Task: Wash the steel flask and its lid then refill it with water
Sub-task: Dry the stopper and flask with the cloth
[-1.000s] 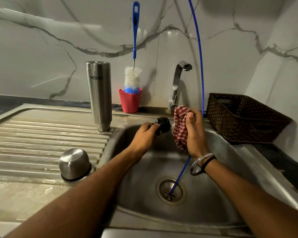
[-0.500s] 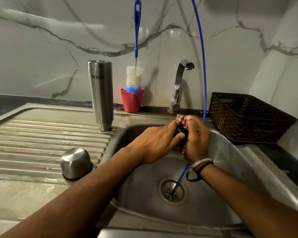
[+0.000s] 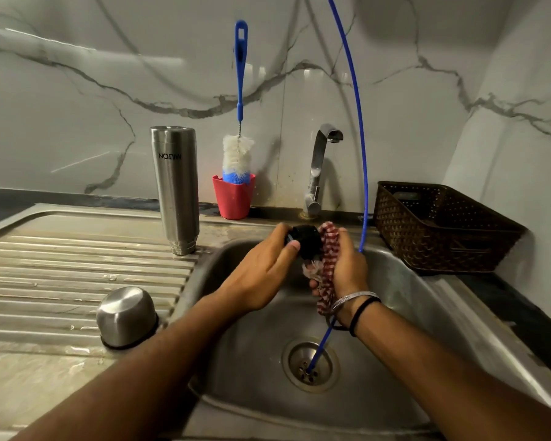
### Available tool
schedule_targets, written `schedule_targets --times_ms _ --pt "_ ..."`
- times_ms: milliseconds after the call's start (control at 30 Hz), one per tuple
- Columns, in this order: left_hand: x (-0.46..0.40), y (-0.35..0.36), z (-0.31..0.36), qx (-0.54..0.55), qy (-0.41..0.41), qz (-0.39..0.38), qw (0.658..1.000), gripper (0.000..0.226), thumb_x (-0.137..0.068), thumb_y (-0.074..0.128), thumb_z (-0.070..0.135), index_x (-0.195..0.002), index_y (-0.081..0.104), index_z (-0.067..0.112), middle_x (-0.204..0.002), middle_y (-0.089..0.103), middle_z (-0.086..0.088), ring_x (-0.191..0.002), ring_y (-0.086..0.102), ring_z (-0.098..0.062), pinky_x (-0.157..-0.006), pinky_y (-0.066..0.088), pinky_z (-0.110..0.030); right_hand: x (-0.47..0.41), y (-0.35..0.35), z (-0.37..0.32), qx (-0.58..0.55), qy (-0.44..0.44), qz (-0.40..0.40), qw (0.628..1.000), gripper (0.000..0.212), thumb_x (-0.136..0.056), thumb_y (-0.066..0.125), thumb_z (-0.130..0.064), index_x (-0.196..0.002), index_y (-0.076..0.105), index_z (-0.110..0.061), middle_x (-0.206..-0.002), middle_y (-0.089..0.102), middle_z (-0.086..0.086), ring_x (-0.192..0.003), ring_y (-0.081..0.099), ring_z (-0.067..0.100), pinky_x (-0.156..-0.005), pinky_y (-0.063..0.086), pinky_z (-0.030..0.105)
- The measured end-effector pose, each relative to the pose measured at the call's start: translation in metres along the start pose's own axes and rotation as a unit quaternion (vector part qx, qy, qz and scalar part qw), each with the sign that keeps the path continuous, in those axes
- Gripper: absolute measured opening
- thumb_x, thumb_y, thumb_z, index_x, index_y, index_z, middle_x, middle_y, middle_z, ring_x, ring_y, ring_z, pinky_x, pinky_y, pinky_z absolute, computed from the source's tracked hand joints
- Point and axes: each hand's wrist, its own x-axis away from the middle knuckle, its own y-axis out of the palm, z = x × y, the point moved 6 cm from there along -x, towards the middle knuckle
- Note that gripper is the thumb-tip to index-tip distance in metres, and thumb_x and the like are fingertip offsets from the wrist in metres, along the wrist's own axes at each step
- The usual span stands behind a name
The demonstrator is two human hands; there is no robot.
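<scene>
Black stopper (image 3: 304, 241) pinched in left hand (image 3: 261, 278), checked cloth (image 3: 328, 265) clutched in right hand (image 3: 347, 268) over sink (image 3: 411, 300): wet stopper may slip, drop toward drain (image 3: 309, 366).

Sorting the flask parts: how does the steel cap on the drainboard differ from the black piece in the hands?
The steel cap is shiny, domed and rests untouched on the drainboard; the black lid piece is dark, smaller, held by the left hand against the checked cloth over the sink.
</scene>
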Motion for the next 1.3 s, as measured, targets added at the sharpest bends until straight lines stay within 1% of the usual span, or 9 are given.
schedule_targets --times_ms 200,400,567,667,767,867,1000,1167,1300 --pt "0.001 0.005 -0.011 0.208 -0.186 0.078 0.957 0.035 -0.110 0.030 0.020 -0.086 0.056 0.021 -0.084 0.057 -0.007 -0.069 0.051 -0.014 -0.050 0.042 -0.016 -0.009 -0.014 -0.025 0.069 -0.208 0.017 0.975 0.039 -0.098 0.040 -0.053 -0.121 0.058 -0.026 -0.109 0.068 -0.002 -0.101 0.067 0.018 -0.081 0.058 0.037" --pt "0.000 0.015 -0.013 0.201 -0.162 0.151 0.954 0.051 -0.110 0.033 0.042 -0.082 0.066 0.016 -0.072 0.069 -0.002 -0.063 0.064 -0.017 -0.058 0.052 -0.035 0.030 0.033 -0.042 0.341 -0.490 -0.111 0.795 0.043 -0.100 0.041 -0.055 -0.128 0.053 -0.026 -0.114 0.065 -0.013 -0.098 0.065 0.003 -0.079 0.057 0.023" --pt "-0.001 -0.005 0.007 -0.107 0.029 0.174 0.978 0.046 -0.104 0.028 0.050 -0.077 0.054 0.024 -0.064 0.059 0.006 -0.059 0.056 -0.011 -0.056 0.037 -0.029 0.016 0.027 -0.031 0.084 -0.214 -0.126 0.965 0.050 -0.103 0.038 -0.051 -0.107 0.072 -0.014 -0.098 0.074 0.003 -0.096 0.070 0.022 -0.079 0.055 0.031" --pt "0.000 -0.004 0.007 -0.230 0.048 0.166 0.958 0.040 -0.101 0.023 0.054 -0.083 0.048 0.029 -0.065 0.054 0.008 -0.059 0.052 -0.013 -0.055 0.028 -0.028 0.021 0.034 -0.004 0.005 0.039 -0.185 0.982 0.067 -0.101 0.030 -0.058 -0.076 0.078 -0.018 -0.071 0.072 0.005 -0.062 0.066 0.022 -0.062 0.047 0.033" --pt "-0.003 0.003 -0.005 -0.151 -0.096 0.155 0.972 0.045 -0.108 0.025 0.042 -0.083 0.056 0.021 -0.071 0.060 0.004 -0.068 0.059 -0.015 -0.060 0.037 -0.032 0.018 0.031 -0.006 0.099 -0.070 -0.100 0.988 0.049 -0.101 0.038 -0.056 -0.098 0.073 -0.022 -0.086 0.075 -0.001 -0.077 0.070 0.015 -0.061 0.055 0.030" --pt "0.002 0.021 -0.021 0.074 -0.273 0.080 0.956 0.050 -0.110 0.023 0.038 -0.081 0.057 0.016 -0.075 0.064 -0.004 -0.062 0.059 -0.015 -0.058 0.048 -0.033 0.021 0.033 -0.029 0.360 -0.396 -0.076 0.841 0.040 -0.099 0.039 -0.058 -0.108 0.064 -0.028 -0.086 0.071 -0.008 -0.078 0.068 0.004 -0.068 0.059 0.029" --pt "0.014 0.043 -0.030 0.268 -0.424 -0.023 0.865 0.060 -0.110 0.027 0.044 -0.065 0.053 0.015 -0.056 0.049 -0.002 -0.045 0.039 -0.013 -0.045 0.029 -0.025 0.027 0.032 -0.029 0.448 -0.529 -0.148 0.706 0.038 -0.099 0.040 -0.055 -0.113 0.060 -0.025 -0.091 0.067 -0.008 -0.078 0.063 0.006 -0.067 0.054 0.030" --pt "0.000 0.007 0.001 -0.270 -0.136 0.049 0.952 0.026 -0.108 0.032 0.026 -0.121 0.051 0.011 -0.107 0.067 -0.010 -0.094 0.066 -0.029 -0.078 0.054 -0.042 0.019 0.025 -0.034 0.290 -0.459 -0.119 0.831 0.035 -0.102 0.041 -0.043 -0.097 0.066 -0.019 -0.083 0.069 -0.005 -0.079 0.067 0.010 -0.067 0.055 0.030" --pt "-0.004 -0.017 0.025 -0.372 0.008 0.130 0.919 0.053 -0.109 0.021 0.038 -0.077 0.059 0.019 -0.060 0.057 -0.005 -0.057 0.058 -0.027 -0.056 0.038 -0.037 0.019 0.033 -0.011 0.000 -0.121 -0.085 0.989 0.039 -0.103 0.046 -0.044 -0.090 0.073 -0.019 -0.079 0.076 -0.001 -0.077 0.072 0.018 -0.070 0.057 0.036"
